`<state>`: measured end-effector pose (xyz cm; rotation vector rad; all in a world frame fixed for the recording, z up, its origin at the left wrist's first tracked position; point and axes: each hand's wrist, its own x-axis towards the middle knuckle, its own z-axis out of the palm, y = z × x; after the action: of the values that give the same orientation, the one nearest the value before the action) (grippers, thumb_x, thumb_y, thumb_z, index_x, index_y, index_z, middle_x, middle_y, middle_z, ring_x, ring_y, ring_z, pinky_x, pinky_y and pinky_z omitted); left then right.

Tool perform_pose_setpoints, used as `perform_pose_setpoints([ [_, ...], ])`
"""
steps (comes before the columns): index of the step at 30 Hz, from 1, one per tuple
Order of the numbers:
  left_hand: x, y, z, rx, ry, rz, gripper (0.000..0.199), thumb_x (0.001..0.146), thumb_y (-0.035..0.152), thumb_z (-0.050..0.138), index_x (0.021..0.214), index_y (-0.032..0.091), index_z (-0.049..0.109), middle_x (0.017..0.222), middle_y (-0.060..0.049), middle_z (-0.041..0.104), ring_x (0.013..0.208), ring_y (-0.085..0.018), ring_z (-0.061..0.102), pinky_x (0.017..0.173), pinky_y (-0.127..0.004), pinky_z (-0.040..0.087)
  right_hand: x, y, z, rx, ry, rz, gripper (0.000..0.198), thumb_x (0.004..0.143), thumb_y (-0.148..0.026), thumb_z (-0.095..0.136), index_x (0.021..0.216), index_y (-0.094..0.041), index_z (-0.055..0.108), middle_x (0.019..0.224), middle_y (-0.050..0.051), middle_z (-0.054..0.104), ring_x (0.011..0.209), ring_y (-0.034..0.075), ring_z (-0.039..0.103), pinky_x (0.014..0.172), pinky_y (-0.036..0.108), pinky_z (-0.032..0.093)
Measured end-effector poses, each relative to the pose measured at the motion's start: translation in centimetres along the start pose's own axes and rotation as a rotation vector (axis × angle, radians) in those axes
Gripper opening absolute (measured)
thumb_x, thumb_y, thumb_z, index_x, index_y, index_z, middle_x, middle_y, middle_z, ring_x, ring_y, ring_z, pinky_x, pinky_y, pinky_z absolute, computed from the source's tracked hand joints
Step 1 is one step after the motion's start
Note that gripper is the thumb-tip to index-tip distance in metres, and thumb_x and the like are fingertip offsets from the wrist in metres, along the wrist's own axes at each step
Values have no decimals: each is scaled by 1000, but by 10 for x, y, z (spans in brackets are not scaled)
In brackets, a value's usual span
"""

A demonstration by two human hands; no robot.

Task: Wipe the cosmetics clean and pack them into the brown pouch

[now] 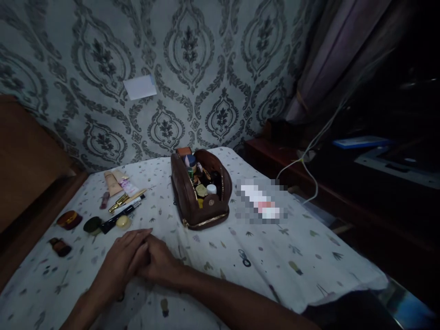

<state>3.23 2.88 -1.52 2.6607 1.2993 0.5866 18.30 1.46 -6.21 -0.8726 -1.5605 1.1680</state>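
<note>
My left hand and my right hand are clasped together above the patterned white cloth, the left one lying over the fingers of the right. Both are closed, and no object shows in them. Just beyond them lie a round cream-coloured jar, a dark tube and a dark green round container. A brown zip-up toiletry bag stands unzipped further ahead. Inside it are several jars and bottles, among them one with a white lid.
Two squeeze tubes, a gold-coloured item, an amber jar and a small brown bottle lie at the left. A pixelated item lies right of the bag. White cables hang at the right.
</note>
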Motion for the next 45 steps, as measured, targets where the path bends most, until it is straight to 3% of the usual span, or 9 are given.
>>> perform_pose_setpoints([
  [8,0,-14,10,-436,73,-307,48,93,54,46,121,22,67,127,-9,69,121,-29,63,106,-45,49,-2,6,2,-27,62,62,57,59,-18,83,112,-21,61,112,3,65,100,22,60,89,35,50],
  [12,1,-8,15,-582,139,-486,57,89,62,48,121,18,65,123,-11,70,118,-32,63,103,-46,50,-1,7,3,0,90,56,62,58,-14,81,116,-20,59,114,4,64,101,22,61,90,34,50],
  [16,-2,1,22,-679,212,-525,56,89,61,46,120,17,62,123,-13,69,116,-32,63,100,-45,51,-2,7,4,14,137,57,63,61,-9,72,120,-21,55,118,4,64,105,21,60,95,35,49],
  [19,-8,1,30,-665,261,-495,55,87,57,53,125,18,57,130,-13,64,125,-33,58,105,-47,47,-2,7,6,5,165,43,58,62,-9,69,118,-20,55,116,5,65,102,21,61,94,35,50],
  [24,-7,0,37,-567,274,-449,76,70,51,75,133,17,48,138,-16,57,129,-36,53,107,-51,43,0,10,2,12,198,-24,49,73,-18,63,121,-20,57,112,6,68,98,21,65,91,35,53],
  [29,-1,-2,28,-568,261,-410,74,74,49,72,136,17,45,131,-13,60,118,-33,59,95,-43,52,4,22,0,71,147,28,73,71,-26,71,140,-17,47,138,13,58,121,25,60,106,41,47],
  [34,-8,-12,26,-589,255,-391,68,84,47,63,140,17,41,125,-12,64,109,-29,63,87,-39,55,6,25,3,290,57,163,76,73,-28,70,143,-19,43,139,13,58,110,23,66,99,40,53],
  [40,-15,-19,35,-408,345,-158,47,94,36,54,136,17,49,133,-16,63,123,-28,60,104,-45,48,11,18,2,310,117,238,64,66,-25,75,127,-22,53,117,5,69,96,20,69,88,35,57],
  [45,-17,-17,36,-193,377,183,39,96,17,46,133,18,56,128,-12,68,135,-26,52,110,-49,45,10,25,4,189,73,161,41,67,-26,73,106,-20,60,96,2,69,80,17,65,76,31,56],
])
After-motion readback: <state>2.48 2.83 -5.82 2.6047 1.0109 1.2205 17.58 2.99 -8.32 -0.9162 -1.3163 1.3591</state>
